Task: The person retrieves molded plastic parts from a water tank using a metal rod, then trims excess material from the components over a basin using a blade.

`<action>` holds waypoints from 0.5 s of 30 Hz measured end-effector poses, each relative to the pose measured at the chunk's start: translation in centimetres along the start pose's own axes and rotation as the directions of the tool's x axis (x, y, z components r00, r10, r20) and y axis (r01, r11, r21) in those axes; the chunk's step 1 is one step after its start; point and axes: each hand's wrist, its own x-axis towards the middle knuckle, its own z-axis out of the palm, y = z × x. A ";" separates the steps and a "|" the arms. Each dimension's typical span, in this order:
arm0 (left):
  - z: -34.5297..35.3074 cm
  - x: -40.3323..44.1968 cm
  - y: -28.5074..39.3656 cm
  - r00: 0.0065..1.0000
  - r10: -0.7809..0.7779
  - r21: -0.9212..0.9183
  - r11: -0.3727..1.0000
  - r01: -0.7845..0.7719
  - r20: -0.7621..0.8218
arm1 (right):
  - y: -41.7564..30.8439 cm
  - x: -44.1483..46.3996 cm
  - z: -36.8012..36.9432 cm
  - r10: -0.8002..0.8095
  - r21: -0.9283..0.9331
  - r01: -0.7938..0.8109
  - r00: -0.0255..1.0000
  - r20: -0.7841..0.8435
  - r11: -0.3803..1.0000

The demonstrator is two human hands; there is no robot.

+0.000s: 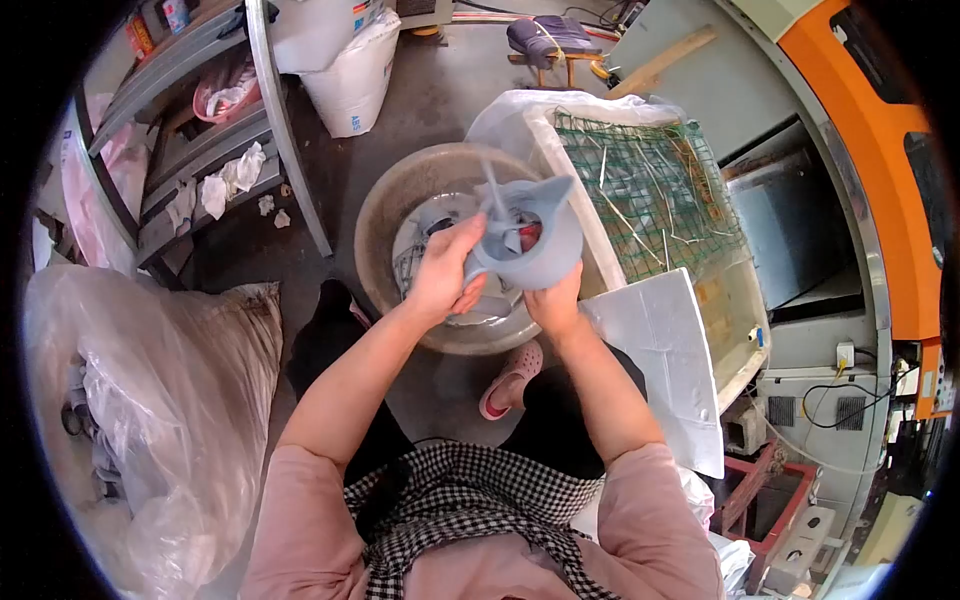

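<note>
My left hand (447,272) is closed around the handle side of a grey-blue plastic jug (550,262) with a pointed spout. My right hand (556,302) grips the jug low on its right side, its fingers partly hidden behind the wall. A thin grey stick (492,188) rises at the jug's left rim; whether it is part of the jug I cannot tell. Something small and red (529,236) shows inside the opening. Below the jug stands a large round basin (376,225) holding several grey pieces, partly covered by my hands and the jug.
Right of the basin is a white-rimmed tank (755,300) with green netting (640,190) over it and a white board (665,360) at its near corner. A metal ladder (285,130) and a big clear plastic bag (170,400) stand left. An orange machine (860,130) lines the right.
</note>
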 end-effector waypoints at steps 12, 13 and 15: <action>0.4 0.4 -0.6 0.995 0.095 -0.018 0.995 -0.095 -0.029 | -0.7 0.2 0.5 0.349 0.165 -0.335 0.935 -0.061 0.928; 0.3 0.4 -0.8 0.996 0.091 -0.017 0.996 -0.091 -0.026 | -0.5 0.2 0.4 0.353 0.164 -0.339 0.934 -0.063 0.926; -0.1 0.7 -1.0 0.988 0.137 0.053 0.990 -0.133 -0.072 | 0.3 -0.1 0.3 -0.005 -0.087 0.011 0.997 0.071 0.996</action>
